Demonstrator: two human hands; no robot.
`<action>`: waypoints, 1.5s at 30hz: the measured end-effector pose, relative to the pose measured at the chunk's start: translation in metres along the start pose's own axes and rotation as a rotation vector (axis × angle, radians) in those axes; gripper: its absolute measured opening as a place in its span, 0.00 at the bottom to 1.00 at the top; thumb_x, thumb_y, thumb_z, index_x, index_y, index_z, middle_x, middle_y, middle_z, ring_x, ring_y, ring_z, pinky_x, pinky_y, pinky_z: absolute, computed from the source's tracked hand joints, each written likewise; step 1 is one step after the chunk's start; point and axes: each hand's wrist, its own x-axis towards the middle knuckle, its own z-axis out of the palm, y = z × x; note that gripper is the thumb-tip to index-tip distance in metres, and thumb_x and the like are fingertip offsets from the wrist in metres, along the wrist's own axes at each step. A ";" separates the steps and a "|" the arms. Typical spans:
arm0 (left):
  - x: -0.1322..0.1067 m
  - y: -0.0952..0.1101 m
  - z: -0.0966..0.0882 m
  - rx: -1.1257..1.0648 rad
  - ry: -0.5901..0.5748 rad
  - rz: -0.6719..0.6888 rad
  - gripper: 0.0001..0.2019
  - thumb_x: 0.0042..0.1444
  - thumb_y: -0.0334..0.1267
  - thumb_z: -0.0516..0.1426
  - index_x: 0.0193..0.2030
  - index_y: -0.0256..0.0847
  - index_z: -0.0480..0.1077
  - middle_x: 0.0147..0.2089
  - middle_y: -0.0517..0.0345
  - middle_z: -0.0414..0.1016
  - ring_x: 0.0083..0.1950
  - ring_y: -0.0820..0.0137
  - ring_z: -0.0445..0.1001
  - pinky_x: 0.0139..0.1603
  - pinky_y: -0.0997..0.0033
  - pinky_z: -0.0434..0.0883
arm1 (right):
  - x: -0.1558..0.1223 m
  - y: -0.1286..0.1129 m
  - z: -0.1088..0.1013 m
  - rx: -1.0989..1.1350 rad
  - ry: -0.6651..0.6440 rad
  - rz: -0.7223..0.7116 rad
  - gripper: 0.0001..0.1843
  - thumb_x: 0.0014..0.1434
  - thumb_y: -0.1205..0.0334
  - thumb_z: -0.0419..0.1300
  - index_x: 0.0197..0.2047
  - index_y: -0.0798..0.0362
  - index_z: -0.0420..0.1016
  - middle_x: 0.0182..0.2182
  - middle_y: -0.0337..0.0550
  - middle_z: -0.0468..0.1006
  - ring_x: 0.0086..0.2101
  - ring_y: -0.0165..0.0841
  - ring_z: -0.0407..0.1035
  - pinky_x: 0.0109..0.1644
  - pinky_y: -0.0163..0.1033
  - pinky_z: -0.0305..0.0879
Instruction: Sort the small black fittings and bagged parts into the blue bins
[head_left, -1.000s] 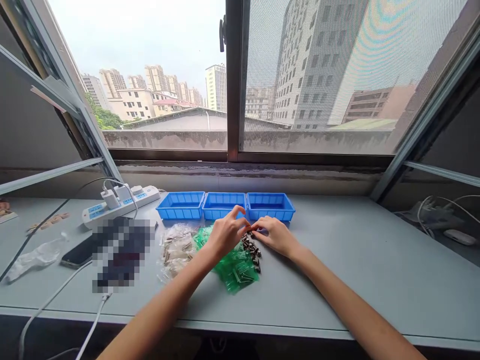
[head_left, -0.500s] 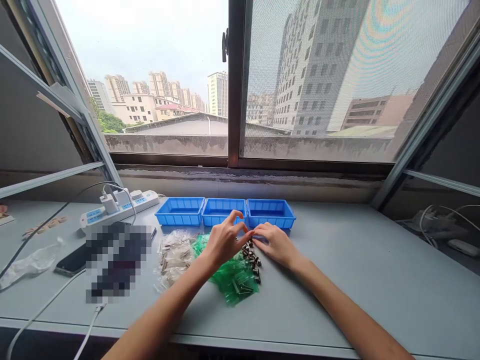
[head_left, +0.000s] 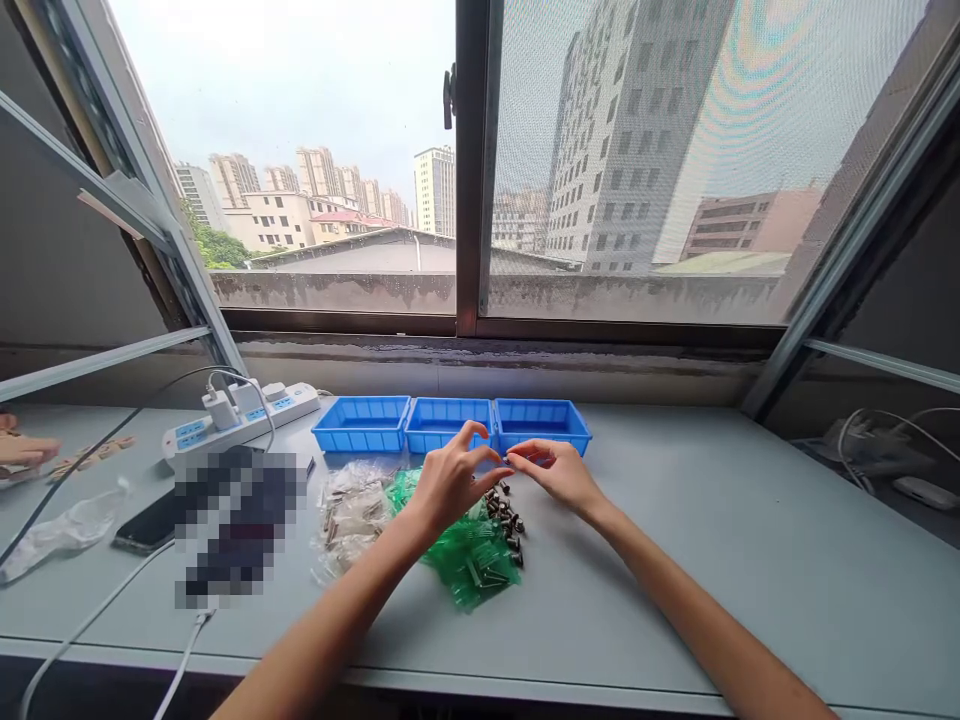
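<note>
My right hand (head_left: 556, 470) is raised a little over the desk, its thumb and forefinger pinching a small dark metal fastener (head_left: 506, 459). Just left of it is my left hand (head_left: 454, 470), with thumb and forefinger curved and a gap between their tips, close to the fastener. Beneath both hands lies a loose pile of metal fasteners (head_left: 516, 525) with round heads. Green plastic bags (head_left: 472, 565) with metal pins inside spread under my left wrist. Clear plastic bags (head_left: 356, 510) of small parts lie to their left.
Behind my hands stand a left blue bin (head_left: 361, 440), a middle blue bin (head_left: 427, 442) and a right blue bin (head_left: 544, 440). A power strip (head_left: 244, 415), a phone (head_left: 142, 525) and cables occupy the left. Another person's hand (head_left: 28, 450) shows at the far left edge.
My right hand has lifted slightly from the pile, with a fastener now visible in its fingertips. My left thumb and forefinger have parted a little. Another person's hand has come further in.
</note>
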 end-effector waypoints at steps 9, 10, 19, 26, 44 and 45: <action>0.000 0.000 0.002 -0.001 0.008 -0.019 0.10 0.58 0.46 0.56 0.39 0.44 0.73 0.47 0.57 0.69 0.30 0.76 0.72 0.26 0.77 0.69 | -0.002 -0.015 0.003 0.348 -0.071 0.191 0.18 0.39 0.49 0.67 0.32 0.53 0.79 0.28 0.41 0.79 0.30 0.32 0.69 0.37 0.39 0.63; 0.000 0.000 0.001 -0.007 0.012 -0.022 0.09 0.58 0.45 0.56 0.39 0.44 0.73 0.47 0.57 0.69 0.30 0.76 0.72 0.26 0.77 0.69 | -0.002 -0.016 0.003 0.369 -0.060 0.201 0.19 0.38 0.49 0.67 0.32 0.52 0.79 0.28 0.41 0.79 0.29 0.32 0.68 0.36 0.39 0.62; 0.001 0.004 0.001 -0.034 0.012 -0.026 0.08 0.61 0.41 0.52 0.45 0.44 0.69 0.47 0.57 0.69 0.33 0.74 0.74 0.24 0.78 0.68 | -0.003 -0.015 0.001 0.525 -0.055 0.279 0.24 0.35 0.51 0.71 0.37 0.50 0.78 0.31 0.39 0.77 0.28 0.28 0.62 0.34 0.36 0.58; 0.001 0.008 0.000 -0.047 -0.030 0.010 0.10 0.65 0.38 0.45 0.46 0.42 0.66 0.47 0.54 0.68 0.32 0.74 0.74 0.23 0.78 0.68 | -0.005 -0.018 0.003 0.583 -0.180 0.244 0.29 0.35 0.50 0.73 0.41 0.49 0.74 0.26 0.36 0.73 0.27 0.28 0.62 0.31 0.35 0.56; 0.001 0.003 0.003 -0.030 0.180 -0.003 0.14 0.60 0.48 0.53 0.41 0.40 0.69 0.46 0.55 0.70 0.29 0.76 0.73 0.20 0.79 0.64 | -0.002 -0.010 0.001 0.507 -0.025 0.202 0.26 0.37 0.42 0.69 0.37 0.50 0.81 0.29 0.40 0.76 0.24 0.26 0.57 0.30 0.36 0.56; 0.001 0.001 0.003 -0.030 0.221 -0.007 0.13 0.60 0.48 0.53 0.37 0.41 0.71 0.46 0.55 0.71 0.28 0.76 0.72 0.20 0.79 0.63 | 0.000 -0.008 0.000 0.487 0.022 0.199 0.27 0.36 0.41 0.69 0.36 0.51 0.81 0.29 0.41 0.76 0.24 0.26 0.57 0.29 0.35 0.56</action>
